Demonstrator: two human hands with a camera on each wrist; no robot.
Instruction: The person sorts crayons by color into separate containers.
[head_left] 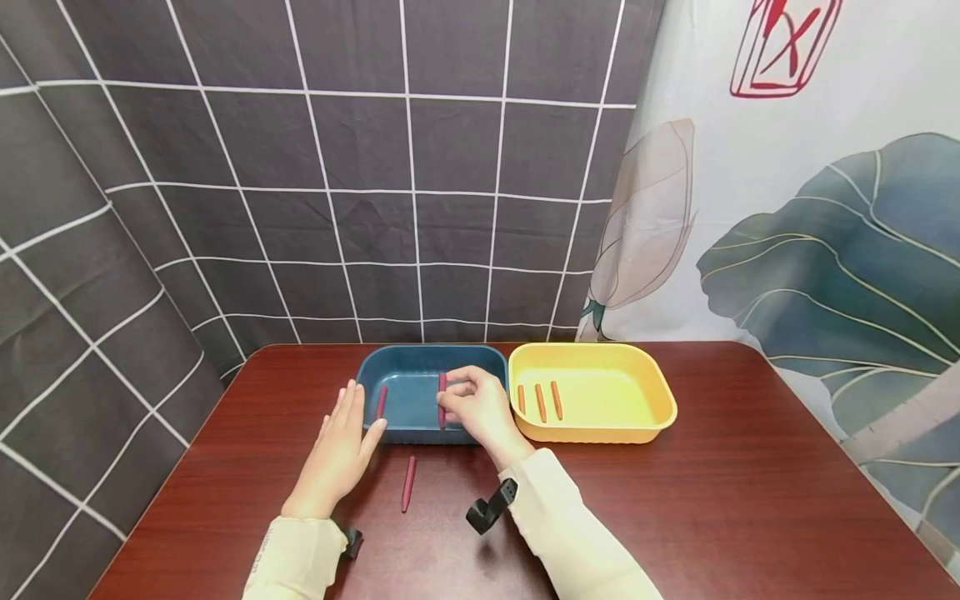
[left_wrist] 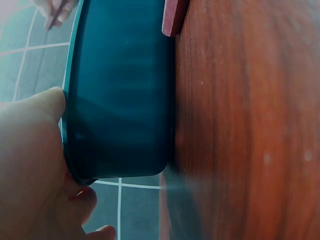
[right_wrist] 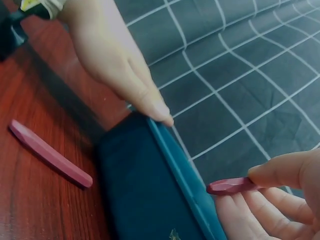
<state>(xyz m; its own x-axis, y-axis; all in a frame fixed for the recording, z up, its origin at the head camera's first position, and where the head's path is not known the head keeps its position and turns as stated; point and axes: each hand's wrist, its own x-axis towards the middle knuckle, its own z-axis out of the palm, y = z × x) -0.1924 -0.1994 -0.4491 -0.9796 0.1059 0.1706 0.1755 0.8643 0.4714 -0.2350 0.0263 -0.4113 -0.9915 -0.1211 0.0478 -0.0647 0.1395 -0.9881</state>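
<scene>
Over the blue bin (head_left: 420, 436), my right hand (head_left: 483, 410) pinches a dark red crayon (head_left: 442, 402) between thumb and fingers. In the right wrist view that crayon (right_wrist: 231, 185) shows at the bin's rim, its tip pointing away from the fingers. My left hand (head_left: 336, 454) rests at the blue bin's left front corner with straight fingers, the thumb (left_wrist: 54, 102) at the rim. Another dark red crayon (head_left: 382, 402) is inside the blue bin, close to the left thumb. On the table in front of the bin lies one more dark red crayon (head_left: 408, 484).
A yellow bin (head_left: 600, 435) stands right beside the blue one and contains orange crayons (head_left: 540, 403). Both bins sit toward the back of the reddish-brown wooden table (head_left: 712, 500). Behind it hangs a dark grey checked cloth (head_left: 360, 225).
</scene>
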